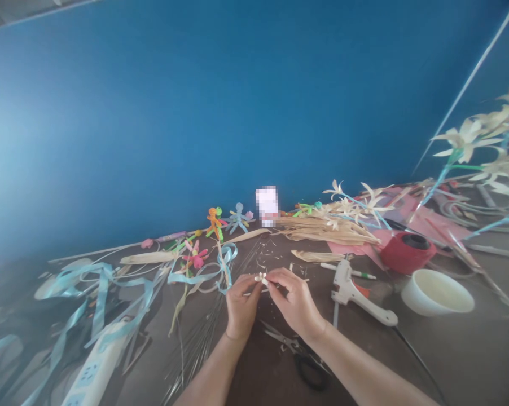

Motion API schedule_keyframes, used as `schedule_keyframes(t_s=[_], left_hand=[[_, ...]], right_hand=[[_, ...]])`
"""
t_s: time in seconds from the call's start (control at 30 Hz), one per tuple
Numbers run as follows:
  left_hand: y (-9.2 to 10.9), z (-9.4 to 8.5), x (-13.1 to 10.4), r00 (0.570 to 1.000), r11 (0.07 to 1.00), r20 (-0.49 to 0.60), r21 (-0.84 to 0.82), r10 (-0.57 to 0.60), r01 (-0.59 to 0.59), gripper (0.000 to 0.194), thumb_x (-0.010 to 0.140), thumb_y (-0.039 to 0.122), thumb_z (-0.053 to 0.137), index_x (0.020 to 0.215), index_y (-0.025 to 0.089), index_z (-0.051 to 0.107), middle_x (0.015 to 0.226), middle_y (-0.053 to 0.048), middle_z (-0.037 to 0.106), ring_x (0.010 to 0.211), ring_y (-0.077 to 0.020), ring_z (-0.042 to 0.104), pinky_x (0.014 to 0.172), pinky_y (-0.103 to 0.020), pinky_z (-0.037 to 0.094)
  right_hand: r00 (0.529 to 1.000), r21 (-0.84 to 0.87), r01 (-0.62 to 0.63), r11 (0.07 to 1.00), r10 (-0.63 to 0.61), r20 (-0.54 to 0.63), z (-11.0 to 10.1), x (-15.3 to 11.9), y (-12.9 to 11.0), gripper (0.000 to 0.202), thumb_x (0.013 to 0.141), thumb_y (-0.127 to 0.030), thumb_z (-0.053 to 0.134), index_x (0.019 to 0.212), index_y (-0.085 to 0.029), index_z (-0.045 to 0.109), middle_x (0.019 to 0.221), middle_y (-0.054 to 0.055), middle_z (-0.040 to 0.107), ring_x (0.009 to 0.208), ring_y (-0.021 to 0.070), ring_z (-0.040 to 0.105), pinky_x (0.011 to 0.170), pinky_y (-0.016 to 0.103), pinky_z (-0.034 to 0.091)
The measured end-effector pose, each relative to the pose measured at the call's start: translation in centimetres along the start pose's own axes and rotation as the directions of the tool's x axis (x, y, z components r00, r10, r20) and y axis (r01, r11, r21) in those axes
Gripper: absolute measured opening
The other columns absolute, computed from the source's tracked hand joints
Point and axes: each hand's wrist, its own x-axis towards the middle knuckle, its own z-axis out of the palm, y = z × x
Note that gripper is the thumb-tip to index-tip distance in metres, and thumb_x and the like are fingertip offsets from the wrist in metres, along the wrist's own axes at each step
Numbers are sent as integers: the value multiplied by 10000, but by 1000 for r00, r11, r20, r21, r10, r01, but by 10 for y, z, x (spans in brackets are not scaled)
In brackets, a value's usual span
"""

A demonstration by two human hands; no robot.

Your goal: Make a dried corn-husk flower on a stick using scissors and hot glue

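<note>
Head view, left-hand grip (241, 301) and right-hand grip (295, 299) both pinching a small white flower-like piece (261, 278), grips partly covering it, pale petals splaying outward, fine detail blurring, piece sitting between them above dark surface (258, 372), white glue gun (344, 283) lying to the right.

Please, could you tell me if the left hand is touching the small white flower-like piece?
Touching. In the head view, the fingertips of the left hand meet the small white flower-like piece with no visible gap.
</note>
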Motion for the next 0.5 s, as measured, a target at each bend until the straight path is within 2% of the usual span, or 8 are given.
schedule_keyframes(t_s=[0.13, 0.3, 0.5], left_hand=[[3, -1, 0, 1000, 999, 18, 33, 19, -19, 134, 721, 188, 579, 797, 195, 690, 792, -52, 669, 760, -182, 602, 700, -292, 457], [6, 0, -1, 999, 998, 42, 61, 32, -35, 140, 720, 183, 572, 790, 193, 692, 783, -55, 673, 744, -184, 608, 695, -296, 462], [10, 2, -1, 995, 999, 102, 19, 24, -26, 175, 734, 192, 554, 843, 195, 691, 822, -67, 675, 784, -195, 604, 730, -309, 455]], right_hand=[[1000, -21, 3, 1000, -3, 5, 0, -1, 1, 188, 786, -134, 485, 886, -204, 627, 817, 34, 626, 741, 149, 583, 700, 261, 465], [1000, -52, 8, 999, -10, -26, 1, -2, 4, 155, 777, -136, 499, 833, -199, 629, 778, 31, 634, 718, 154, 588, 683, 264, 464], [999, -80, -1, 997, -2, -44, -2, -1, 6, 147, 772, -132, 495, 795, -198, 624, 771, 31, 636, 719, 156, 591, 694, 263, 460]])
